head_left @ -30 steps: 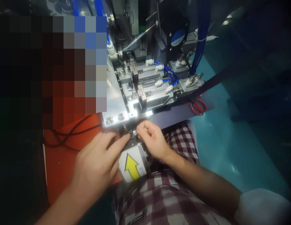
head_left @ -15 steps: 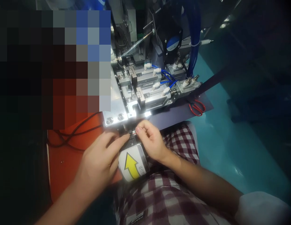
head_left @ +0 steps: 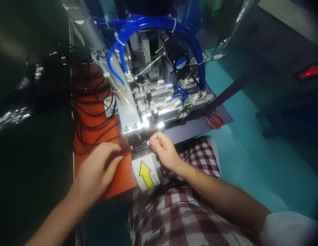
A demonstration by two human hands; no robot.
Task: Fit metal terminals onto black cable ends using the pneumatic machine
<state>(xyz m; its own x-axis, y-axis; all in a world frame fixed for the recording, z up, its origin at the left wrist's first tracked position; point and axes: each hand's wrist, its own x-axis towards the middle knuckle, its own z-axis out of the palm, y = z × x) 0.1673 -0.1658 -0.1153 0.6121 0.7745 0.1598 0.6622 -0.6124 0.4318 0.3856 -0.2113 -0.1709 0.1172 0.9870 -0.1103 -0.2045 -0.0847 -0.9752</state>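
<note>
My right hand [head_left: 165,152] is closed in a pinch at the front of a metal machine [head_left: 164,102]. Between its thumb and forefinger is the end of a thin cable [head_left: 138,148] with a small light tip; the fingers hide much of it. The cable runs left across a dark slotted block to my left hand [head_left: 98,167]. Thumb and forefinger of that hand curl around the cable, over the orange surface. Just below the block is a white label with a yellow arrow [head_left: 146,174].
Black cables [head_left: 89,112] lie looped on the orange board [head_left: 105,191] at left. Blue air tubes [head_left: 159,22] arch over the machine's cylinders. Red-handled scissors [head_left: 214,121] lie on the grey plate [head_left: 189,126] at right. My checkered apron [head_left: 174,212] is close below.
My left hand has moved left, away from the right hand, exposing a stretch of thin cable. My right hand keeps its pinch at nearly the same place. The view has shifted, showing more of the machine.
</note>
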